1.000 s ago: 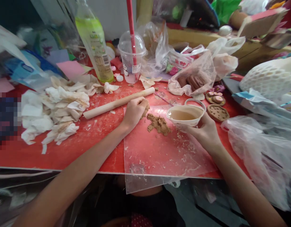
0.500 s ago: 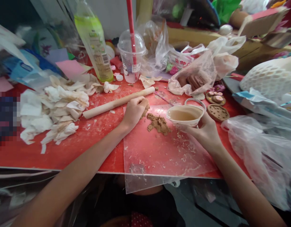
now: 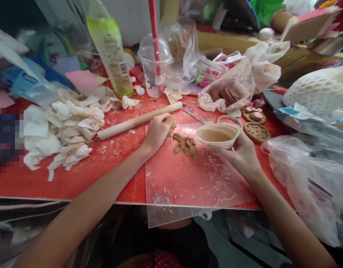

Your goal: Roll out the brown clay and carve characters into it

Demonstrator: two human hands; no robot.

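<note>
My left hand [image 3: 159, 129] is closed around a lump of brown clay [image 3: 171, 130], which shows past its fingers. My right hand [image 3: 241, 152] grips a pale paper cup [image 3: 217, 142] with its rim squeezed into a pointed oval. Cloudy brownish water [image 3: 216, 136] stands inside the cup. Between the hands, a crumbly patch of brown clay [image 3: 186, 145] lies on a clear plastic sheet [image 3: 188, 186] strewn with crumbs. A wooden rolling pin [image 3: 140, 121] rests just behind my left hand.
Crumpled tissues [image 3: 62, 130] heap up at the left. Behind stand a green-yellow bottle [image 3: 111, 56] and a plastic cup [image 3: 153, 70] with a red straw. A bag of brown clay [image 3: 230, 93], decorated clay discs [image 3: 257, 132] and a plastic bag [image 3: 305, 178] lie at the right.
Almost nothing differs. The cup's rim and the water in it have shifted very slightly; both hands keep their places and holds.
</note>
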